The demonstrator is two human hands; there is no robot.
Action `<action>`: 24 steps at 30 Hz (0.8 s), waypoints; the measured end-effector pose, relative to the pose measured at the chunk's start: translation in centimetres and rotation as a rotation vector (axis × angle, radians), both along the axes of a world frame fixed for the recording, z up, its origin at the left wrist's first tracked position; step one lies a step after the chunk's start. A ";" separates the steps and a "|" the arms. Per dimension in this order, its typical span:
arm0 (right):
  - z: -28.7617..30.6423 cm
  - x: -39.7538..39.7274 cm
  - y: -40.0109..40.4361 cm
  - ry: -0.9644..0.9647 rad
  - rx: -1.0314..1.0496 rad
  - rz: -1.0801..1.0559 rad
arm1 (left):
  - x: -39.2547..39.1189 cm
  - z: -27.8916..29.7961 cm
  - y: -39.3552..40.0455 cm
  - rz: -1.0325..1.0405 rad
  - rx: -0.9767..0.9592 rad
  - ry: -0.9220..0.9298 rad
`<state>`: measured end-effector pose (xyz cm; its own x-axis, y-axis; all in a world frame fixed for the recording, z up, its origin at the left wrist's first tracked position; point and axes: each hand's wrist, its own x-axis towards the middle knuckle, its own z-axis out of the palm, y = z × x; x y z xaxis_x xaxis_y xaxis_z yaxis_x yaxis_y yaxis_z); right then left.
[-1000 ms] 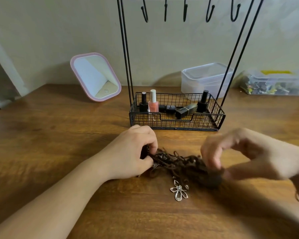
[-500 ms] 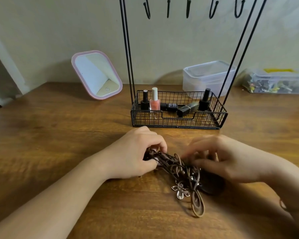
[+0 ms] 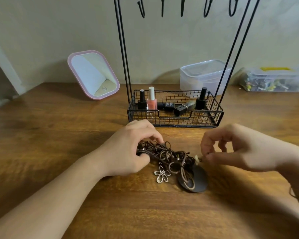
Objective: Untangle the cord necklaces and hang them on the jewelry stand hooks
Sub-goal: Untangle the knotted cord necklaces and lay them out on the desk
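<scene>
Head camera looks down at our two hands working over a wooden table (image 3: 50, 144), and between them lies the tangle of cord necklaces (image 3: 169, 156), a knot of dark and tan brown loops resting on the tabletop just in front of the jewelry stand (image 3: 175, 109). Our left hand (image 3: 129, 149) grips the left end of the tangle, fingers curled over it and thumb tucked beneath. Our right hand (image 3: 238, 150) pinches a small pale bead (image 3: 197, 159) at the right end of the tangle between thumb and forefinger, the other fingers arched above. A silver flower pendant (image 3: 161, 175) lies flat on the table below the knot, and a dark round disc pendant (image 3: 194, 180) lies beside it with a tan cord loop draped over it. The stand's wire basket holds nail polish bottles (image 3: 151, 100), some upright and some lying down, and its hooks (image 3: 181, 7) at the top edge carry nothing. Behind, we see a pink-framed mirror (image 3: 93, 75) leaning against the wall, a clear lidded box (image 3: 204, 75), and another clear box (image 3: 274, 80) of small colourful items to the right.
</scene>
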<state>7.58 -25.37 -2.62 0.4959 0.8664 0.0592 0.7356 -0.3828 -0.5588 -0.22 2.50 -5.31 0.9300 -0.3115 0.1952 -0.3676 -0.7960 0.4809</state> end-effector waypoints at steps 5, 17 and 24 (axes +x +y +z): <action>-0.6 -0.7 0.9 -0.228 -0.007 -0.094 | -0.3 -0.6 -1.1 -0.084 -0.068 -0.148; -2.0 -2.5 4.2 -0.124 -0.018 -0.244 | -0.2 -1.1 -2.3 0.016 -0.014 -0.081; -2.1 -2.5 4.4 -0.146 -0.029 -0.278 | -0.4 -1.0 -2.3 0.004 -0.024 -0.118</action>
<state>5.06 -20.97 -4.74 0.7021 0.7011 0.1244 0.6722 -0.5949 -0.4407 -0.61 0.21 -6.27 0.9015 -0.3016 0.3103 -0.4191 -0.7867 0.4532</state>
